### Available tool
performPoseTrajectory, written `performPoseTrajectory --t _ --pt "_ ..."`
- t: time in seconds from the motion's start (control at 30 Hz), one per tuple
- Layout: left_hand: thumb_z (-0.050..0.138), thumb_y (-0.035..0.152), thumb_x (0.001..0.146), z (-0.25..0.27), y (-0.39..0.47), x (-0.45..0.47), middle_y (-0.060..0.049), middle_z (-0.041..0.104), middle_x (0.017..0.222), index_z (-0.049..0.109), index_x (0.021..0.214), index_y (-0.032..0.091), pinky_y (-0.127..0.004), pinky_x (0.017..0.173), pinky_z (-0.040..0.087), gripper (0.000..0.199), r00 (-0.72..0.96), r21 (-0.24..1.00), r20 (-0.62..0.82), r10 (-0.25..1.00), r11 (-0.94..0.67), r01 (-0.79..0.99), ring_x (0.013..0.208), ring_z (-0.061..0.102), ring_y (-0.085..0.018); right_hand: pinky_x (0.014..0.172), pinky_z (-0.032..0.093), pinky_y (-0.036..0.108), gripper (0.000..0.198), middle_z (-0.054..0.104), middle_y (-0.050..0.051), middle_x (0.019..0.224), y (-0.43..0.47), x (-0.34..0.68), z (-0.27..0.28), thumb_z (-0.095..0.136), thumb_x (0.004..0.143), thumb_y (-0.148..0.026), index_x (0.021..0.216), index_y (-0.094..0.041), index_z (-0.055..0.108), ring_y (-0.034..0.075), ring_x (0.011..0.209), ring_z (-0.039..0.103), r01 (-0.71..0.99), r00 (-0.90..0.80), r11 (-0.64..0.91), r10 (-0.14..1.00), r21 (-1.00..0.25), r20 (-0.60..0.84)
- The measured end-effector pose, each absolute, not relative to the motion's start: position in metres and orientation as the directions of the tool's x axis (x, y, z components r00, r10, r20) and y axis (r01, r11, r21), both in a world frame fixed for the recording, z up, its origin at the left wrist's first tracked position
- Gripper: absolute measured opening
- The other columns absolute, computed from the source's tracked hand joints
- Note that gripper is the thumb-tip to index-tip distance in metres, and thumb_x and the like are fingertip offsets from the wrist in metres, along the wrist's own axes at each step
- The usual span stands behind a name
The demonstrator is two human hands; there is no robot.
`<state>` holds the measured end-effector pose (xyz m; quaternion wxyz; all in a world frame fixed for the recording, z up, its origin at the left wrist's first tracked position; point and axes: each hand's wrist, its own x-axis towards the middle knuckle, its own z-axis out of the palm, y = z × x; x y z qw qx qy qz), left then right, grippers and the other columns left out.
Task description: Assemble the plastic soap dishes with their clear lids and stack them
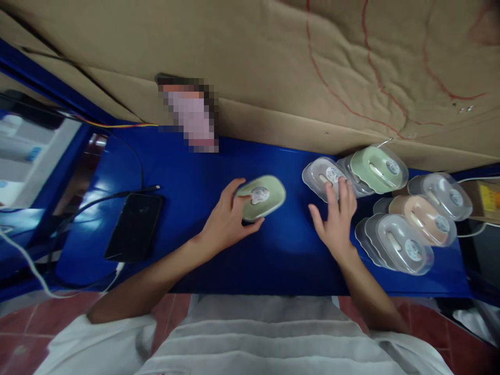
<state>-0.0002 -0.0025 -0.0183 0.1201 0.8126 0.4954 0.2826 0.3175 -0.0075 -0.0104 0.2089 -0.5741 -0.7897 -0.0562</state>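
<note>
My left hand (228, 216) has its thumb and fingers around a pale green oval plastic container (269, 200), which bears a round printed label. Over to the right, my right hand (338, 219) has its fingers stretched out and spread. Its fingertips reach over the near edge of a whitish container with a clear cover (318, 169); whether they touch it I cannot tell. Just behind that hand sits another green container (377, 169) under a clear cover, on top of other clear pieces.
Several more clear-covered containers stand stacked at the right, including a peach one (424, 216) and a grey one (394, 239). A black phone (135, 227) and cables lie at the left of the blue table (273, 260). Cardboard (265, 62) walls off the back.
</note>
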Motion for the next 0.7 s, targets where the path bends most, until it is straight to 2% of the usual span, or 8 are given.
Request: performPoseTrajectory --t 0.07,0.13,0.23,0.33,0.43,0.5,0.63,0.7 --pt "0.084 0.039 0.089 -0.018 0.001 -0.004 -0.027 0.040 0.159 0.051 0.131 0.017 -0.059 0.118 0.056 0.058 0.293 0.463 0.371 0.881 -0.449 0.764 0.152 0.048 -0.046 0.128 0.023 0.077 0.082 0.028 0.022 0.179 -0.006 0.319 -0.010 0.056 0.110 -0.049 0.177 -0.024 0.017 0.047 0.166 0.025 0.969 -0.126 0.193 0.921 -0.152 0.369" --pt "0.085 0.040 0.089 -0.016 0.004 -0.006 -0.025 0.041 0.159 0.052 0.131 0.018 -0.062 0.117 0.055 0.058 0.260 0.442 0.373 0.890 -0.418 0.794 0.148 0.051 -0.046 0.126 0.019 0.080 0.077 0.036 0.023 0.175 -0.005 0.318 -0.011 0.054 0.110 -0.052 0.175 -0.023 0.024 0.047 0.163 0.030 0.974 -0.103 0.161 0.940 -0.156 0.326" --pt "0.085 0.043 0.089 -0.010 0.002 -0.006 -0.022 0.050 0.153 0.056 0.132 0.020 -0.065 0.116 0.051 0.056 0.255 0.427 0.327 0.910 -0.383 0.819 0.144 0.054 -0.046 0.127 0.025 0.073 0.062 0.051 0.019 0.163 -0.007 0.313 -0.011 0.056 0.110 -0.051 0.166 -0.028 0.044 0.042 0.153 0.046 0.955 -0.185 0.245 0.932 -0.167 0.313" --pt "0.082 0.045 0.090 -0.002 -0.001 -0.006 -0.018 0.057 0.146 0.058 0.132 0.023 -0.059 0.114 0.054 0.053 0.260 0.512 0.260 0.930 -0.361 0.779 0.139 0.058 -0.040 0.124 0.038 0.061 0.049 0.062 0.013 0.148 -0.011 0.308 -0.007 0.060 0.108 -0.046 0.156 -0.033 0.056 0.035 0.143 0.056 0.893 -0.312 0.388 0.898 -0.228 0.309" --pt "0.077 0.047 0.096 0.000 0.002 -0.009 -0.013 0.061 0.141 0.056 0.133 0.025 -0.052 0.114 0.055 0.048 0.243 0.672 0.215 0.946 -0.324 0.666 0.133 0.063 -0.031 0.120 0.047 0.057 0.048 0.062 0.013 0.146 -0.012 0.307 -0.005 0.055 0.110 -0.046 0.157 -0.034 0.055 0.035 0.142 0.057 0.850 -0.320 0.408 0.902 -0.332 0.289" --pt "0.072 0.046 0.100 -0.003 0.007 -0.012 -0.014 0.061 0.145 0.057 0.134 0.024 -0.053 0.118 0.052 0.043 0.220 0.705 0.220 0.950 -0.311 0.637 0.139 0.062 -0.031 0.119 0.049 0.056 0.050 0.061 0.014 0.148 -0.010 0.309 -0.005 0.049 0.112 -0.045 0.160 -0.031 0.050 0.034 0.142 0.058 0.838 -0.264 0.377 0.913 -0.394 0.310" --pt "0.060 0.042 0.107 -0.007 0.011 -0.016 -0.019 0.050 0.163 0.059 0.142 0.021 -0.061 0.127 0.040 0.040 0.238 0.595 0.300 0.924 -0.376 0.710 0.159 0.043 -0.038 0.124 0.041 0.060 0.051 0.055 0.016 0.157 -0.007 0.314 -0.010 0.043 0.113 -0.042 0.162 -0.028 0.047 0.036 0.154 0.048 0.865 -0.196 0.324 0.921 -0.384 0.336" --pt "0.060 0.044 0.108 -0.004 0.006 -0.017 -0.017 0.060 0.153 0.065 0.134 0.022 -0.057 0.120 0.047 0.035 0.299 0.523 0.339 0.892 -0.443 0.728 0.149 0.055 -0.037 0.128 0.032 0.063 0.052 0.054 0.013 0.160 -0.009 0.316 -0.011 0.042 0.114 -0.043 0.163 -0.031 0.048 0.037 0.156 0.045 0.892 -0.220 0.315 0.929 -0.323 0.298"
